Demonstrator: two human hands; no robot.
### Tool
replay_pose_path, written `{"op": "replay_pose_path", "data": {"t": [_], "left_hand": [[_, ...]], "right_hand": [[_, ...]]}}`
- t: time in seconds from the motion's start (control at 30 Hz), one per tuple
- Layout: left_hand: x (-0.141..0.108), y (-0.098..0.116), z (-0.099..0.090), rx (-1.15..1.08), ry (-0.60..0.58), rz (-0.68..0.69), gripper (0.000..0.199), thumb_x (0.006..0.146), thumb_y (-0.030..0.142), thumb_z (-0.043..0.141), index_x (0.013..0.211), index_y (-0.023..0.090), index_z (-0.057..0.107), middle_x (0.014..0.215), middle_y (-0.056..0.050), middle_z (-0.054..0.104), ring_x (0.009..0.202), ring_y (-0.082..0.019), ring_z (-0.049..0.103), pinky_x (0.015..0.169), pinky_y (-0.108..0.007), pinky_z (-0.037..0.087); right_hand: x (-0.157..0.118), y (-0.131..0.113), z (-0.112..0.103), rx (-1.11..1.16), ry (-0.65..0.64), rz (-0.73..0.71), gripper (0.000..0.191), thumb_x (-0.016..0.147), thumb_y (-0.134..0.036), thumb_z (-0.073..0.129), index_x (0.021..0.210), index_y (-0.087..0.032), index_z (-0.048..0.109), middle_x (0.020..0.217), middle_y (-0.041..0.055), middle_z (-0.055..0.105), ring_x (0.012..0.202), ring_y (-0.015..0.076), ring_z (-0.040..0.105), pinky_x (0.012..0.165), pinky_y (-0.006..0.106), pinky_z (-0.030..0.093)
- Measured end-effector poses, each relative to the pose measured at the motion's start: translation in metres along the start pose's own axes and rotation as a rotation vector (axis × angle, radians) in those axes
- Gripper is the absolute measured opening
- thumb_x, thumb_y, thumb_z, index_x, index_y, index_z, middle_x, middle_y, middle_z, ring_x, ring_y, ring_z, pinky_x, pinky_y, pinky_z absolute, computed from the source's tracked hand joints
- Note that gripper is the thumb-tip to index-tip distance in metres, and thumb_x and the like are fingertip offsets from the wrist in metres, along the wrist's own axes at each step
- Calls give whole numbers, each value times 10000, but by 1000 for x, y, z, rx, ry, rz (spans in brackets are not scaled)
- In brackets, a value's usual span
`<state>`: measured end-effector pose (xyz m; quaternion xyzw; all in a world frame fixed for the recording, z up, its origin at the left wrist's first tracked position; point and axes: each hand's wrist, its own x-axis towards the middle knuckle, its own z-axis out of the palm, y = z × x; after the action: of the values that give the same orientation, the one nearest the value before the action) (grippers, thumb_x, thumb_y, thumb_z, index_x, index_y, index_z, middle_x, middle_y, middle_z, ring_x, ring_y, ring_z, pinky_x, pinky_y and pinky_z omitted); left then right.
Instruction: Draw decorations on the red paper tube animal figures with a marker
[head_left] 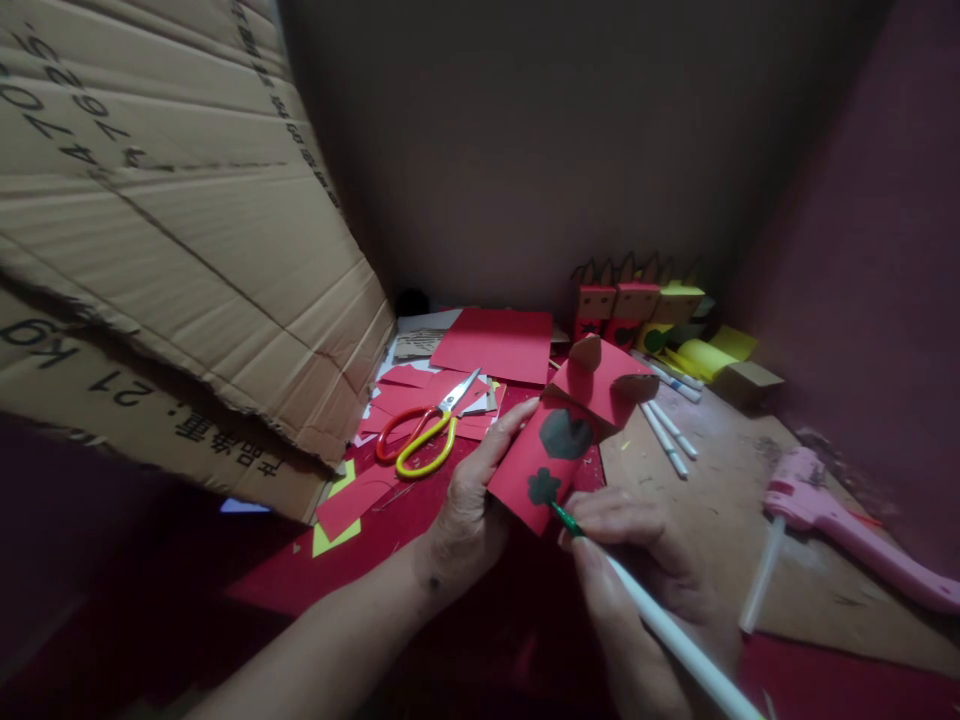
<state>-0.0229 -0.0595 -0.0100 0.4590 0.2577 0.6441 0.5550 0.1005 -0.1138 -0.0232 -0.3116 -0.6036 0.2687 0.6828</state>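
My left hand (469,515) is wrapped round a red paper tube figure (517,475), holding it tilted above the table. The figure has a red box-like head with cardboard ears, and a dark heart and a dark flower shape (543,486) on its body. In my right hand (637,560) is a white felt-tip marker (667,625) with a green tip. That tip meets the edge of the flower shape. Scissors (431,440) with red and yellow handles lie open to the left, on red paper scraps.
A large cardboard sheet (187,220) leans over the left side. At the back right stand several similar paper figures (637,300), near a yellow paper roll (709,358). Several white markers (664,440) and a pink glue gun (825,510) lie on a cardboard board (750,540).
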Motion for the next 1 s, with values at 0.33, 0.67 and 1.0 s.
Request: {"op": "replay_pose_path", "data": {"t": [0.33, 0.67, 1.0], "left_hand": [[0, 1, 0, 2, 21, -11, 376, 742, 236, 817, 1110, 310, 796, 1123, -6, 793, 988, -204, 727, 907, -310, 582], [-1, 2, 2, -31, 62, -59, 347, 740, 209, 799, 1069, 319, 805, 1093, 20, 796, 982, -186, 726, 886, -276, 580], [-1, 3, 4, -38, 82, -74, 331, 790, 145, 711, 1076, 287, 795, 1055, 3, 806, 941, -197, 727, 842, -292, 580]], "right_hand": [[-2, -4, 0, 27, 1, 4, 232, 944, -53, 574, 1001, -275, 614, 868, -38, 621, 795, 87, 629, 734, 162, 559], [-2, -2, 0, 43, 15, 18, 226, 937, -57, 587, 990, -274, 625, 863, -37, 634, 808, 94, 638, 748, 176, 566], [-2, -5, 0, 54, 10, -7, 261, 913, -11, 583, 994, -252, 639, 891, -12, 648, 856, 118, 662, 776, 213, 576]]}}
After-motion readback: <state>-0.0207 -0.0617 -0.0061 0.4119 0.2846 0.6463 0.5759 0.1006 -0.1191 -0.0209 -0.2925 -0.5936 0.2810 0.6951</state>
